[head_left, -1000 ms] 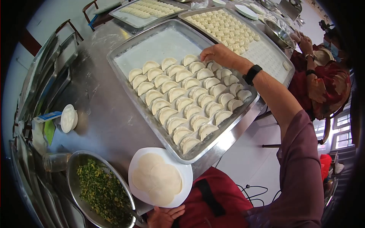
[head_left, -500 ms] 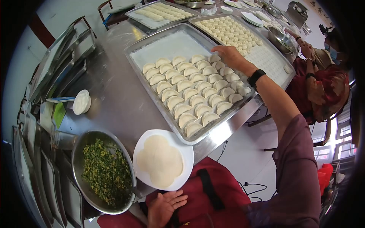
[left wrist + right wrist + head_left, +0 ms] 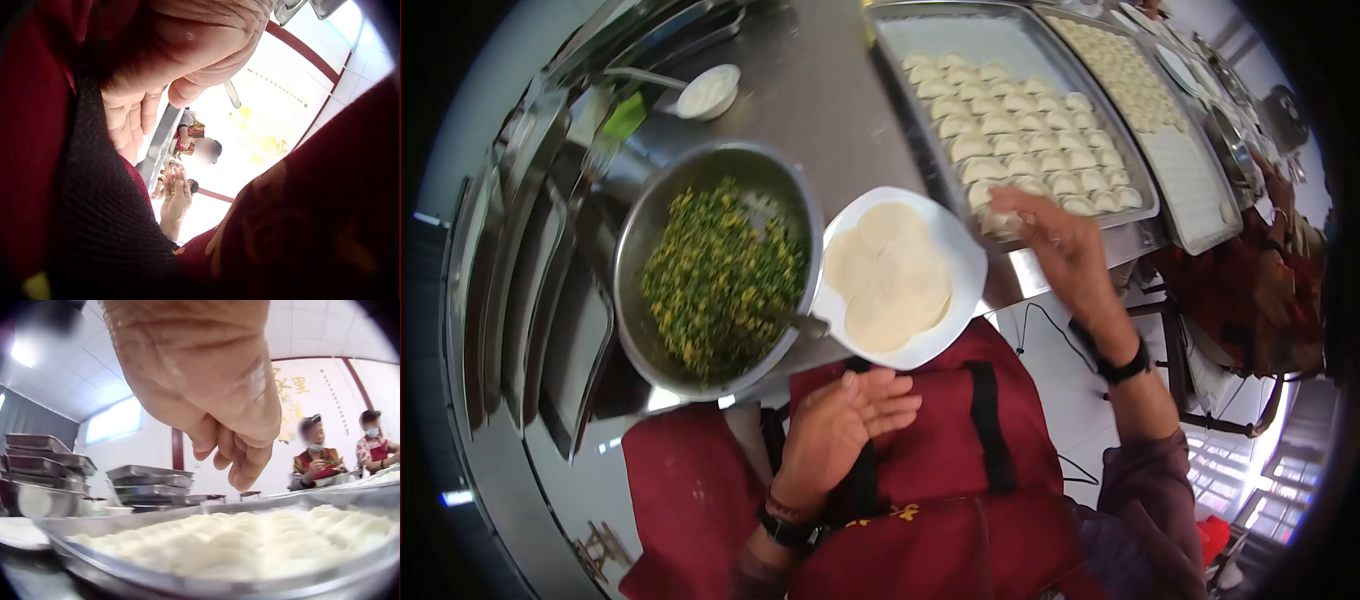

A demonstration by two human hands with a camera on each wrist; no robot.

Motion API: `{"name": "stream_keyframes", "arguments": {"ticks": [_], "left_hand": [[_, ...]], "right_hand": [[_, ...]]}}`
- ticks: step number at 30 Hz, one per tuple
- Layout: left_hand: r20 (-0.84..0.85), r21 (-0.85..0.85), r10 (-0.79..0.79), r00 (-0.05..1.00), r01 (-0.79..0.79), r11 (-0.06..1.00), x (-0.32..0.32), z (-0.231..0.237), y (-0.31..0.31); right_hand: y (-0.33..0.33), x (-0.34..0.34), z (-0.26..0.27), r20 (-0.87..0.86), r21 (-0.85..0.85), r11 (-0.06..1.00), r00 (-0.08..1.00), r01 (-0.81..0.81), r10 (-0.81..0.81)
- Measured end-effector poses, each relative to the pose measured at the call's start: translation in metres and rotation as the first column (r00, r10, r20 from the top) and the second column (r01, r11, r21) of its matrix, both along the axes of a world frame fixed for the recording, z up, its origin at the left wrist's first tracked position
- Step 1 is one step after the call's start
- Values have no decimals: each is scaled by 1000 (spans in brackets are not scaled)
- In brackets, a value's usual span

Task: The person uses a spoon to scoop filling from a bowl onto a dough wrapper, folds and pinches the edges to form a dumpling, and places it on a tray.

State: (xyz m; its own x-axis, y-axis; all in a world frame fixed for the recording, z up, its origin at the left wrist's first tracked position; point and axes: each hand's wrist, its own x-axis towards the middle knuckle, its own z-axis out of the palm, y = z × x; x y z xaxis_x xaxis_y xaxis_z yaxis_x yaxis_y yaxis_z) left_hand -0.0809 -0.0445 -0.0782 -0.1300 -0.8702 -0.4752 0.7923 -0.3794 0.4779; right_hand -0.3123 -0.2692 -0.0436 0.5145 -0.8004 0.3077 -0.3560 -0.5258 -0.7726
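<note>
The right hand [image 3: 1065, 250] hovers over the near left corner of a metal tray [image 3: 930, 140] filled with rows of folded dumplings [image 3: 1012, 122]. In the right wrist view that hand [image 3: 206, 381] hangs above the dumplings [image 3: 250, 540], fingers loosely bent, nothing seen in them. The left hand [image 3: 838, 425] is palm up over the red apron, empty, fingers extended, just below a white plate [image 3: 968, 270] of round wrappers [image 3: 890, 275]. Left of the plate stands a metal bowl [image 3: 628, 290] of chopped green and yellow filling [image 3: 720, 280], a utensil handle [image 3: 805, 324] at its edge.
A small white bowl [image 3: 708, 92] and a green item [image 3: 625, 117] lie beyond the filling. Stacked metal trays [image 3: 550, 280] stand at the left. A second dumpling tray [image 3: 1200, 200] is at the right, with a seated person [image 3: 1250, 290] beside it.
The right hand has moved from the tray's far right side back to its near left corner. The head view has swung down and left. The left hand stays empty near the plate.
</note>
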Motion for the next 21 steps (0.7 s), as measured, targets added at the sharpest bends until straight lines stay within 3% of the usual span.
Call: {"name": "stream_keyframes", "arguments": {"ticks": [2, 5, 8, 14, 17, 21], "left_hand": [[16, -15, 29, 999, -28, 999, 2, 1, -2], [60, -6, 37, 998, -36, 999, 5, 2, -6], [45, -12, 51, 998, -50, 999, 7, 5, -6], [-19, -15, 68, 998, -68, 998, 4, -1, 2], [-36, -9, 76, 996, -76, 997, 3, -3, 3], [-45, -10, 85, 995, -86, 996, 3, -4, 5]], "right_hand": [[30, 22, -12, 0, -62, 991, 993, -121, 122], [53, 49, -27, -121, -179, 972, 984, -152, 132], [59, 69, -34, -217, -300, 948, 975, -107, 41], [43, 94, -47, -223, -391, 915, 975, -97, 7], [37, 99, -51, -270, -482, 876, 954, -17, -130], [35, 102, -55, -290, -538, 843, 942, -13, -170]]}}
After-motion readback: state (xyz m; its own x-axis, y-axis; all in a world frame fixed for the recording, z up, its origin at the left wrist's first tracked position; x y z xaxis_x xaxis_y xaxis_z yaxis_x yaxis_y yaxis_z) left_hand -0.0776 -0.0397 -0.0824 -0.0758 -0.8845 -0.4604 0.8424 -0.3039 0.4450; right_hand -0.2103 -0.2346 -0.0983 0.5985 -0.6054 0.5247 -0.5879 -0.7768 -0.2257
